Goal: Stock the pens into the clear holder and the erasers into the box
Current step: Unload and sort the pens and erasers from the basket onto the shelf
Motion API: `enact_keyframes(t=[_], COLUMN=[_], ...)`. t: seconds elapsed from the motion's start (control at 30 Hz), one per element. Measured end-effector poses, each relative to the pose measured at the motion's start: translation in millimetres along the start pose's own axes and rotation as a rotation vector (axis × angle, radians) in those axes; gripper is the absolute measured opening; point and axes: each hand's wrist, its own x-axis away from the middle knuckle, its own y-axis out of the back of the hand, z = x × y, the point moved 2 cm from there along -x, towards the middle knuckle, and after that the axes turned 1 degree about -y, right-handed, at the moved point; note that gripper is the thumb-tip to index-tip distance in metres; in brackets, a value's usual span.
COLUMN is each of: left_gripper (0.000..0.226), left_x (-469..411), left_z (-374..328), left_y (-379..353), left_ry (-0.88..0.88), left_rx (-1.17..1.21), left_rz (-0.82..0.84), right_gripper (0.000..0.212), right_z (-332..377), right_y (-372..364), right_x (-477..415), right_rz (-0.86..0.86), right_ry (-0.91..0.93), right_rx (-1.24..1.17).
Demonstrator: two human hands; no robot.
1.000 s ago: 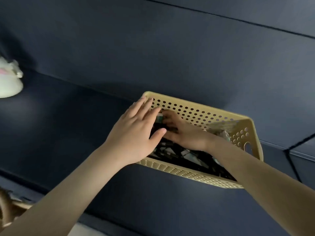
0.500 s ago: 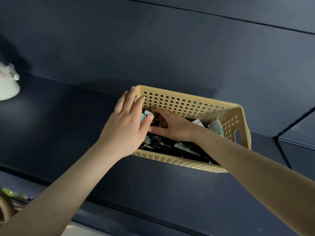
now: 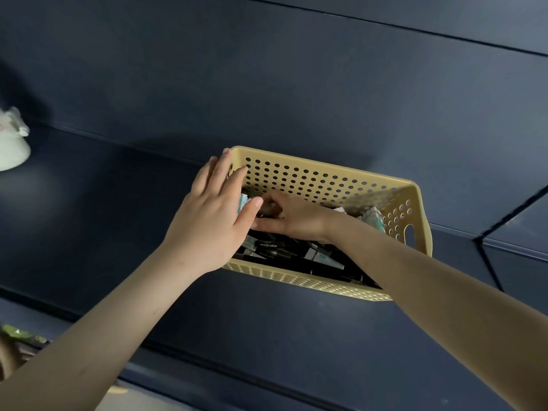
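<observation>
Navy shelf [image 3: 89,209], navy back panel [image 3: 296,84], yellow basket [image 3: 326,180] holding pens [image 3: 272,246]

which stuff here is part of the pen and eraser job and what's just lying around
Job: left hand, right hand, black pens, teal eraser packs, yellow basket holding them.
Lying about: white object at left, green item bottom left.

Matt tan plastic, moulded smooth and punched with round holes, for the basket [image 3: 326,179]. Smooth, faintly glossy black plastic on the pens [image 3: 275,247] (pale printed lettering on one). Matt, even dark-blue paint across the shelf [image 3: 89,221].
</observation>
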Motion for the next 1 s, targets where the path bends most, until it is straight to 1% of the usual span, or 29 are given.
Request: enact_keyframes(t=[0.1, 0.2, 0.27, 0.4, 0.5, 0.73, 0.8, 0.9, 0.93, 1.0], left_gripper=[0.079, 0.073, 0.065, 0.061, 0.060, 0.060, 0.064, 0.071, 0.072, 0.072], left_x=[2, 2, 2, 4, 6, 8, 8, 9, 9, 9], left_z=[0, 0, 0, -1, -1, 0, 1, 2, 2, 3], left_y=[0, 1, 1, 2, 3, 2, 1, 0, -1, -2], left_ry=[-0.005, 0.007, 0.022, 0.038, 0.032, 0.009, -0.004, -0.010, -0.009, -0.007], left_rx=[-0.014, 0.014, 0.042, 0.059, 0.044, 0.015, -0.002, -0.006, -0.005, -0.003], left_rz=[-0.013, -0.034, -0.034, -0.027, -0.034, -0.047, -0.066, -0.071, -0.071, -0.070], right_gripper=[0.069, 0.080, 0.086, 0.091, 0.093, 0.091, 0.089, 0.090, 0.086, 0.069], right_z=[1, 2, 1, 2, 3, 2, 1, 1, 1, 2], right_y=[-4, -10, -12, -13, -15, -14, -14, -15, -15, -12], right_x=[1, -2, -4, -2, -2, -4, -5, -5, -3, 1], right_rz=[0.026, 0.050, 0.060, 0.061, 0.070, 0.075, 0.063, 0.024, 0.006, -0.018], right_ry=[0.024, 0.061, 0.071, 0.070, 0.046, 0.026, 0.023, 0.043, 0.048, 0.067], right_rx=[-0.050, -0.026, -0.001, 0.022, 0.089, 0.134, 0.133, 0.059, 0.025, -0.073])
